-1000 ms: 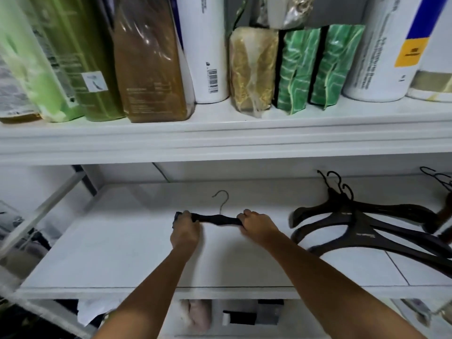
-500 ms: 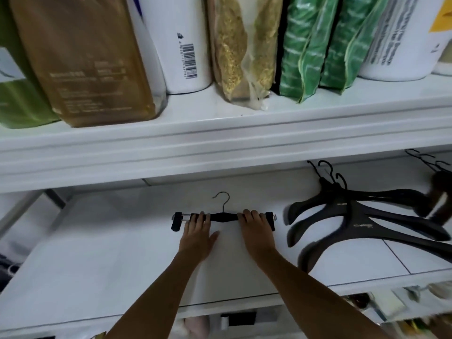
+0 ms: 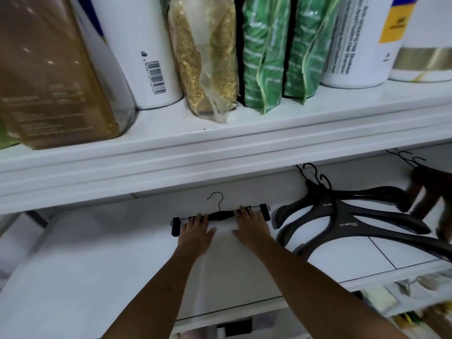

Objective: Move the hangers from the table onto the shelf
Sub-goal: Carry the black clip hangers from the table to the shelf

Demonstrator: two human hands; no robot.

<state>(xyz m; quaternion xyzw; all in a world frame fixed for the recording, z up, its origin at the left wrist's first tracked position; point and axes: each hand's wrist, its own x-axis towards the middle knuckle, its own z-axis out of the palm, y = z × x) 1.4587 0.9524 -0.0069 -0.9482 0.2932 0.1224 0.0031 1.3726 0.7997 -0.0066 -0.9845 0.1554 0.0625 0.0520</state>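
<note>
A black clip hanger (image 3: 221, 214) with a metal hook lies flat on the white lower shelf (image 3: 97, 253), its hook pointing toward the back. My left hand (image 3: 195, 232) rests palm down, fingers spread, with its fingertips on the hanger's left half. In the same flat pose, my right hand (image 3: 252, 226) has its fingertips on the right half. Neither hand is wrapped around the bar. A pile of black coat hangers (image 3: 347, 216) lies just to the right on the same shelf.
Blurred brown hangers (image 3: 430, 189) lie at the far right. The upper shelf (image 3: 220, 152) hangs low overhead, packed with an amber bottle (image 3: 49, 69), white bottles (image 3: 137, 45), a grain bag (image 3: 208, 57) and green pouches (image 3: 264, 52). Cluttered items sit below the shelf edge at lower right.
My hands went from gripping the clip hanger's ends to lying flat with fingers spread on it. The hanger now rests on the shelf, and the view has moved closer.
</note>
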